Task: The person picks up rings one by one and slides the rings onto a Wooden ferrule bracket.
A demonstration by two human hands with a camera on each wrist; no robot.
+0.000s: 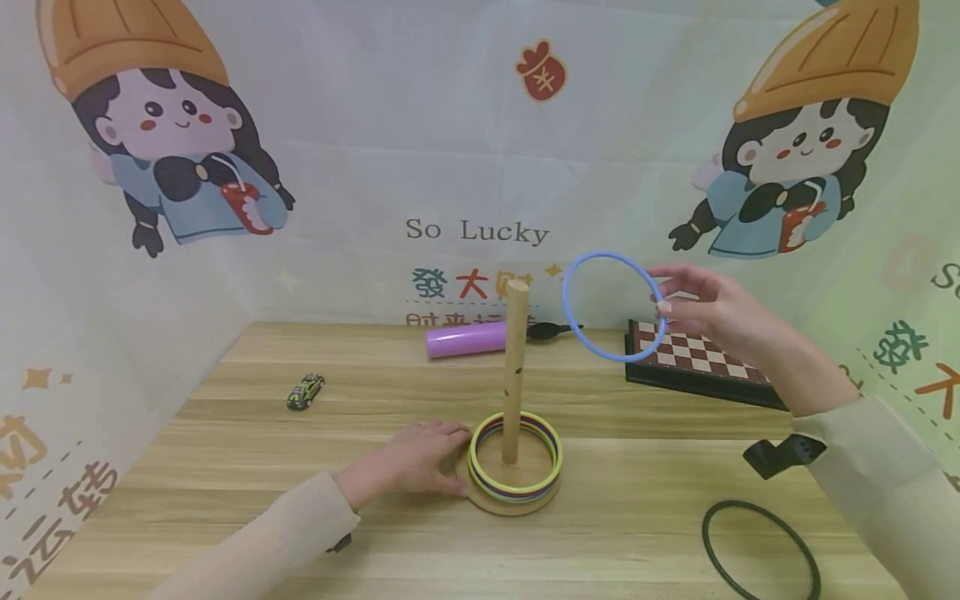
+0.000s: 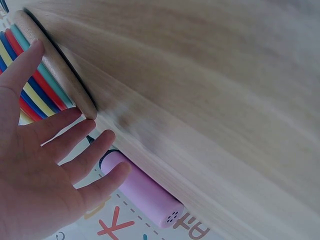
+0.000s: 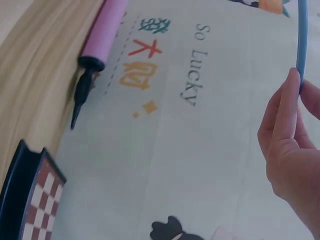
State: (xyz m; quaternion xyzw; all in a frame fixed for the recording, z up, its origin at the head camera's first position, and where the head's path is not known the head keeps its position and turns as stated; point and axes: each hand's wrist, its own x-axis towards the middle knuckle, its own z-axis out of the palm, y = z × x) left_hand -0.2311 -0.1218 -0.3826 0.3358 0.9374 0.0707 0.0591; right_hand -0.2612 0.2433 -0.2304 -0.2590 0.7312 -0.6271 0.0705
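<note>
My right hand [image 1: 701, 304] pinches a blue ring [image 1: 567, 304] between thumb and fingers, holding it raised above the table, right of a wooden peg. In the right wrist view the ring [image 3: 302, 40] appears edge-on at the fingertips. The peg [image 1: 513, 358] stands upright on a round wooden base [image 1: 513, 507]. Stacked around its foot are several coloured rings [image 1: 557, 467], a yellow one on top. My left hand [image 1: 416, 457] is at the left side of the base, fingers spread and touching its edge; the left wrist view shows the hand [image 2: 45, 165] with fairly straight fingers.
A dark ring [image 1: 708, 542] lies at the front right. Behind the peg is a purple hand pump [image 1: 465, 340] with a black nozzle. A checkered chessboard [image 1: 686, 354] sits at the back right, and a small toy car [image 1: 306, 392] at the left. A printed cloth hangs behind the table.
</note>
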